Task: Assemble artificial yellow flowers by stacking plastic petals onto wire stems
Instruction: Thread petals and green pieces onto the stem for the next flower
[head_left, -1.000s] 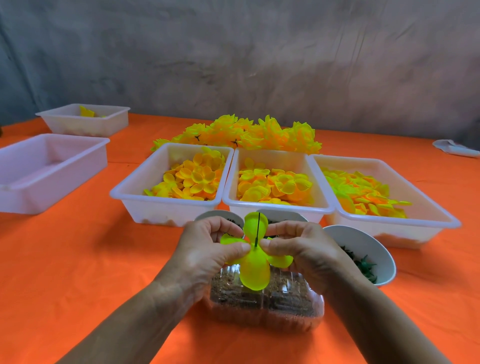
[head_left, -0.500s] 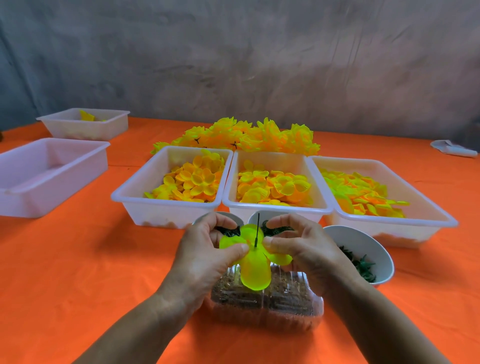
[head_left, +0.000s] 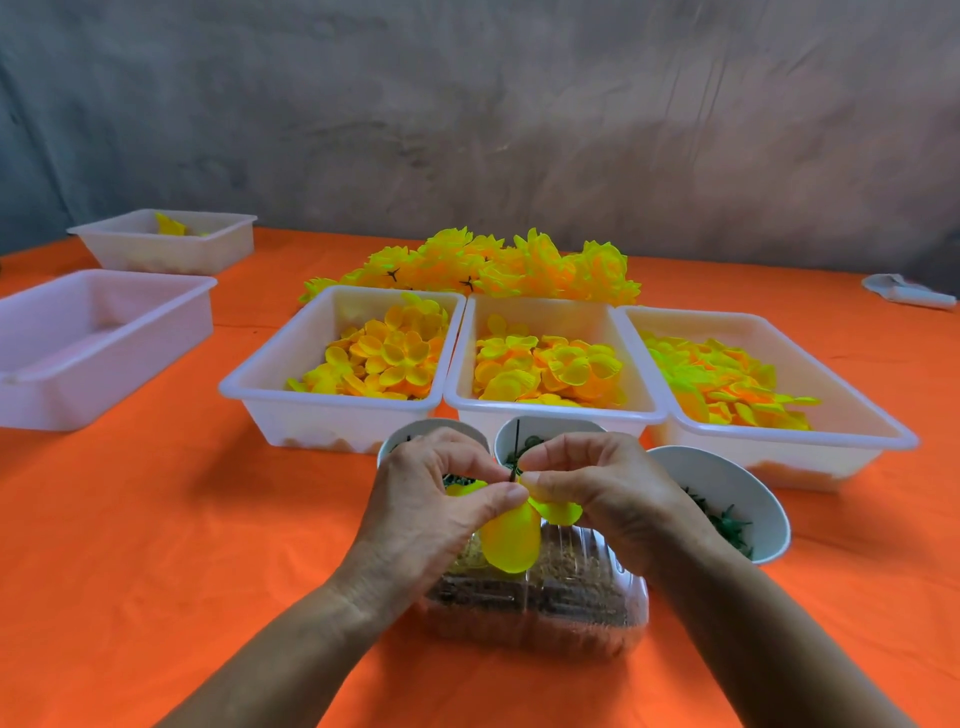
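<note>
A yellow-green plastic petal piece (head_left: 511, 538) sits on a thin dark wire stem (head_left: 517, 441) that sticks up between my hands. My left hand (head_left: 431, 509) pinches the petal piece from the left. My right hand (head_left: 592, 488) pinches it from the right, thumb and fingertips meeting at the stem. Both hands hover over a clear plastic box (head_left: 545, 618) of brown bits. Three white trays of loose yellow petals stand behind: left (head_left: 249, 387), middle (head_left: 550, 413), right (head_left: 883, 436). A heap of finished yellow flowers (head_left: 483, 265) lies beyond them.
Three white bowls with dark green parts sit by my hands: left (head_left: 400, 434), middle (head_left: 561, 426), right (head_left: 748, 493). Two more white trays stand at far left, one with nothing in it (head_left: 104, 332), one holding a yellow piece (head_left: 166, 244). A grey object (head_left: 906, 296) lies far right.
The petal piece has slid down the wire, so more stem shows above my fingers. Both hands closed in tighter around the centre of the petal.
</note>
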